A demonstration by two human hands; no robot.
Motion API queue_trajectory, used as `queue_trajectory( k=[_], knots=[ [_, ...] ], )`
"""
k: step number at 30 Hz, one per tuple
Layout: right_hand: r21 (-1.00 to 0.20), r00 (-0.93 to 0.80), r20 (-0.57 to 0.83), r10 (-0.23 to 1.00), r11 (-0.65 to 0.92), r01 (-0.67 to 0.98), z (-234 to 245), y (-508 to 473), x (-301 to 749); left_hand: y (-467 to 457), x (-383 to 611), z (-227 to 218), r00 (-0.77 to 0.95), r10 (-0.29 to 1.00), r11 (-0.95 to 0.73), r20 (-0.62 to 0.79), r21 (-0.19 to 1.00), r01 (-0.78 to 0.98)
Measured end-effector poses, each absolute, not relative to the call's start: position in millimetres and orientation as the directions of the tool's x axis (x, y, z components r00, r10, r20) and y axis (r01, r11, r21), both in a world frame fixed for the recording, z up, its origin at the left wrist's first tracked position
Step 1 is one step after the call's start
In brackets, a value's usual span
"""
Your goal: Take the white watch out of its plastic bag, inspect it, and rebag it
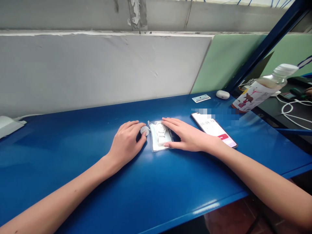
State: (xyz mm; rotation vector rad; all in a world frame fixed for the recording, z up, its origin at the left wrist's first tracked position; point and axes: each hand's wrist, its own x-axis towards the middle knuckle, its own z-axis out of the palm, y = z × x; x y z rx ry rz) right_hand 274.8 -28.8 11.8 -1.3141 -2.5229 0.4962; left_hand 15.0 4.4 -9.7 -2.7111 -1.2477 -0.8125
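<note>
Between thumb and fingers, my left hand (pixel 128 138) holds a small round grey disc (pixel 144 130) at the blue tabletop. A short bead chain (pixel 148 124) lies between the disc and a clear plastic packet (pixel 154 145). Inside the packet is a white object with a round part; its kind is hard to make out under the glare. My right hand (pixel 184 134) grips the packet from the right, fingers at its far edge and thumb on its near part. The right hand covers some of the packet's right side.
A phone (pixel 212 128) with a running timer lies beside my right wrist. Behind it are a card (pixel 201 98), a white earbud case (pixel 222 94) and a tilted bottle (pixel 258 92). A white device (pixel 11 125) sits far left. The wall (pixel 97 71) bounds the back.
</note>
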Motion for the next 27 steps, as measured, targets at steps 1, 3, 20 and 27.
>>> queue_trajectory(
  k=[1, 3, 20, 27],
  knots=[
    [-0.407, -0.561, 0.061, 0.826, 0.534, 0.741, 11.6, -28.9, 274.4, 4.0, 15.0, -9.2, 0.529, 0.707, -0.664, 0.469, 0.183, 0.725],
    [-0.404, -0.562, 0.056, 0.825, 0.534, 0.743, 11.3, -28.9, 273.6, 3.3, 15.0, -8.0, 0.523, 0.727, -0.65, 0.445, 0.201, 0.733],
    [-0.375, -0.615, 0.075, 0.785, 0.594, 0.712, 14.6, -26.4, 287.0, 0.5, 13.0, -3.5, 0.754, 0.621, -0.779, 0.211, 0.269, 0.566],
    [-0.405, -0.62, 0.08, 0.781, 0.594, 0.695, 9.4, -27.5, 283.7, -0.6, 14.7, -2.2, 0.742, 0.628, -0.777, 0.235, 0.253, 0.577]
  ],
)
